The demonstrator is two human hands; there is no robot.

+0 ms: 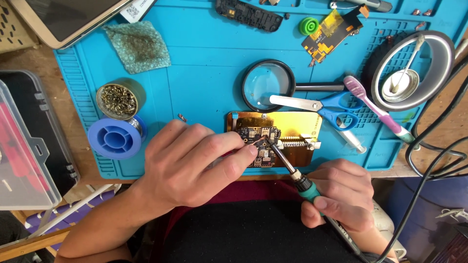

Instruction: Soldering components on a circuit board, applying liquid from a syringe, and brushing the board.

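A small black circuit board sits clamped on a gold holder plate at the near edge of a blue work mat. My right hand grips a green-handled soldering iron, its tip resting on the board's middle. My left hand lies beside the board on the left, fingertips pinched at the board's edge near the tip; whether they hold thin solder wire I cannot tell.
On the mat: a blue solder spool, a brass-wool tin, a magnifying glass, blue scissors, a pink toothbrush, a tape roll, a flex board. A clear plastic case stands left. Black cables run right.
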